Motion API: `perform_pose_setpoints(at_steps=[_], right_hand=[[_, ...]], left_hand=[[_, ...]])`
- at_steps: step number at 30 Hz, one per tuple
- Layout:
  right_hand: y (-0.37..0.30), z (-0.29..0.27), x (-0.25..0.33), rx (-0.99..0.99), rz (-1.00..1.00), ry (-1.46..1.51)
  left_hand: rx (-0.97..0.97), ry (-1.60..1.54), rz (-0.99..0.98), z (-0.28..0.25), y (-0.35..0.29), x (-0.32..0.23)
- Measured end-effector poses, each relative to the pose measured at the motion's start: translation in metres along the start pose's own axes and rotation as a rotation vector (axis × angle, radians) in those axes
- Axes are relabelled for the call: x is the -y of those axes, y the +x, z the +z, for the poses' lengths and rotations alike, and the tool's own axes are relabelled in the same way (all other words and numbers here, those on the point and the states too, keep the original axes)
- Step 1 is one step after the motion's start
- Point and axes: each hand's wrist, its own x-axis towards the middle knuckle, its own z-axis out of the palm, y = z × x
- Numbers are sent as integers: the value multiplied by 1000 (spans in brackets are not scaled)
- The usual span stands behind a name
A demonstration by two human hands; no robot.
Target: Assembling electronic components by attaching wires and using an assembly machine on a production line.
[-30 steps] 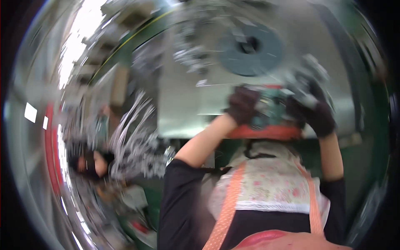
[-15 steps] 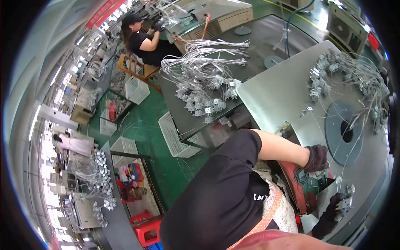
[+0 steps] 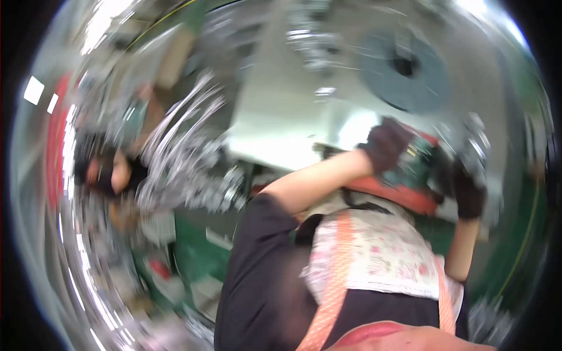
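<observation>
Nearest is the person's flowered apron [image 3: 389,251], and just beyond it, at the front edge of the bench [image 3: 281,123] and right of its middle, sits a red tray [image 3: 398,194] with a green fixture [image 3: 415,161] in it. The left hand [image 3: 387,146], in a dark glove, is at the tray's left side, fingers seemingly curled; blur hides whether they are clamped on anything. The right hand [image 3: 465,187], also gloved, is at the tray's right side, with a silvery part [image 3: 475,140] at its fingertips; it seems to be gripped, but one cannot tell for sure. The two hands are apart, the fixture between them. The step in hand looks like handling the part beside the fixture; as a judgement, the next move calls for a firm hold on the part with the right hand and a steadying left. Farther in, toward the bench's left edge, lies a small bright piece [image 3: 325,92]. Beyond the tray, toward the far right corner, a grey disc [image 3: 383,88] lies flat, and a blurred silvery pile [image 3: 313,41] is near the far left corner. Past the left edge are pale wires [image 3: 181,140] in a heap and, farther off, a co-worker [image 3: 108,169] in dark clothes.
</observation>
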Motion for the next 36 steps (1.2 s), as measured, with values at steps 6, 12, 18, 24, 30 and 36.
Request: perform_pose_setpoints(at_steps=[6, 12, 18, 24, 30, 36], right_hand=[[-38, 84, -30, 542, -309, -726], [-18, 114, -81, 492, -1020, -2216], [22, 114, -108, 551, -776, -2620], [16, 108, -123, 250, -723, -2726], [14, 80, -142, 194, -1102, -2407], [12, 82, -128, 312, -950, -2221]], left_hand=[[212, -658, -301, -40, 56, -1], [596, -286, -251, -64, 102, 103], [713, 216, -297, -75, 66, 147], [-152, 161, -158, -62, 38, 119], [-64, -43, 62, -55, 20, 48], [178, 114, 349, -25, 26, -3]])
